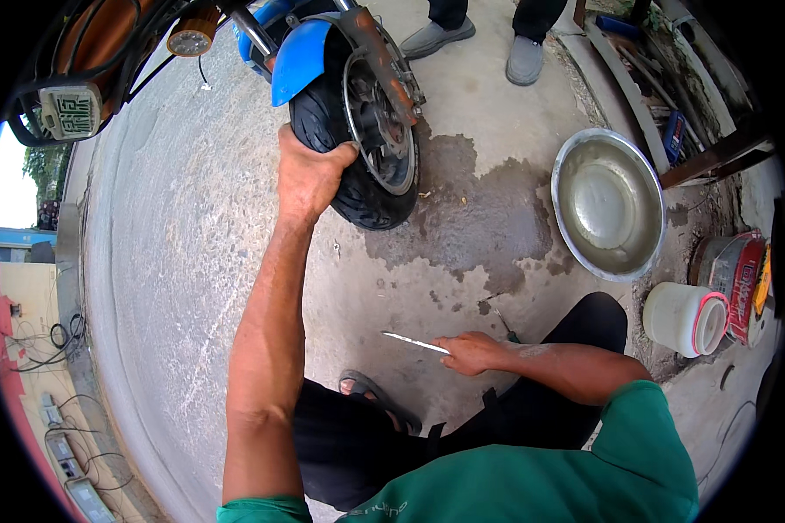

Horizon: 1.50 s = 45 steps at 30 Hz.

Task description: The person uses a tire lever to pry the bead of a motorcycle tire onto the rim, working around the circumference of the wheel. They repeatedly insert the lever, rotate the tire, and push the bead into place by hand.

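My left hand [312, 174] grips the black tyre [371, 205] of a two-wheeler's front wheel, with the thumb on the tread and the fingers wrapped around its left side. Above the tyre curves a blue mudguard [303, 59], beside a rusty fork leg [384, 70]. Nearer my body, over the concrete, my right hand [471, 353] is closed around a thin, whitish, blade-like tool [414, 342]. Its narrow end points left and slightly away from me; its exact kind is unclear. The tool is apart from the tyre.
A wet patch [488, 218] spreads right of the wheel. A metal basin [606, 200] holds shallow liquid; a white plastic tub [676, 318] and a red-labelled bucket [728, 270] stand closer. A thin-shafted tool [511, 335] lies by my right knee. Another person's grey shoes [525, 61] are beyond.
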Each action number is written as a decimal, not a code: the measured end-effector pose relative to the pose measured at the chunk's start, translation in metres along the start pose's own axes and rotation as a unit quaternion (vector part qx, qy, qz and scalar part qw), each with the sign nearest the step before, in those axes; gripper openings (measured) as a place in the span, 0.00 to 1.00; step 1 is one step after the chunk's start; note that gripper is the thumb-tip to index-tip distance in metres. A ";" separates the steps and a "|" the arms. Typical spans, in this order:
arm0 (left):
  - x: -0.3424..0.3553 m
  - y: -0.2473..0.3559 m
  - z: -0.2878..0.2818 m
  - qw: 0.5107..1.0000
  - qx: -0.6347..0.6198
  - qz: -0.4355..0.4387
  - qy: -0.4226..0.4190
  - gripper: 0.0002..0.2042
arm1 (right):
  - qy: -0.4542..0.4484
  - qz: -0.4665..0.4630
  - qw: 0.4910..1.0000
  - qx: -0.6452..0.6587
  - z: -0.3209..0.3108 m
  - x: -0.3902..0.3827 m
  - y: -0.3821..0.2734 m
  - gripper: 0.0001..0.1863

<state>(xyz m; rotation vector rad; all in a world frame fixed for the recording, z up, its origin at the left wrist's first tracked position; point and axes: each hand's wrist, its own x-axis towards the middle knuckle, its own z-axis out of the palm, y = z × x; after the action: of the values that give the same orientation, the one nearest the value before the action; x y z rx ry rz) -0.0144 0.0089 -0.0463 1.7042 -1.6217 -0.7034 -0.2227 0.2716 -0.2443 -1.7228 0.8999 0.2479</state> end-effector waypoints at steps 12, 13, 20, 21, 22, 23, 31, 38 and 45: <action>-0.032 0.003 0.015 0.998 0.007 -0.017 0.059 0.37 | 0.174 -0.111 0.957 0.202 -0.168 0.041 -0.030 0.32; -0.034 -0.003 0.015 0.998 -0.003 -0.016 0.061 0.37 | 0.222 -0.133 0.918 0.299 -0.188 0.044 -0.039 0.32; -0.037 -0.005 0.027 0.995 -0.030 -0.001 0.094 0.37 | 0.391 -0.118 0.867 0.287 -0.256 0.050 -0.103 0.41; -0.040 -0.003 0.026 0.995 -0.036 -0.013 0.091 0.37 | 0.381 -0.126 0.867 0.295 -0.260 0.054 -0.108 0.40; -0.042 -0.001 0.029 0.995 -0.050 -0.023 0.086 0.37 | 0.374 -0.128 0.868 0.299 -0.266 0.057 -0.110 0.40; -0.047 -0.004 0.028 0.994 -0.054 -0.025 0.094 0.37 | 0.334 -0.156 0.868 0.334 -0.269 0.052 -0.121 0.38; -0.063 -0.028 0.049 0.992 -0.050 -0.019 0.118 0.42 | 0.191 -0.245 0.782 0.540 -0.276 0.079 -0.101 0.31; -0.063 -0.027 0.043 0.993 -0.044 -0.031 0.109 0.43 | 0.100 -0.280 0.779 0.552 -0.290 0.088 -0.089 0.32; -0.066 -0.021 0.048 0.992 -0.034 -0.049 0.107 0.43 | 0.073 -0.255 0.803 0.534 -0.299 0.091 -0.067 0.32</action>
<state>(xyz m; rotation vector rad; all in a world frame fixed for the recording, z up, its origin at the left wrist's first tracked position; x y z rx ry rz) -0.0434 0.0700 -0.0971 1.7549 -1.3597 -0.5921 -0.1965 -0.0300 -0.1414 -0.8334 0.4600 -0.6663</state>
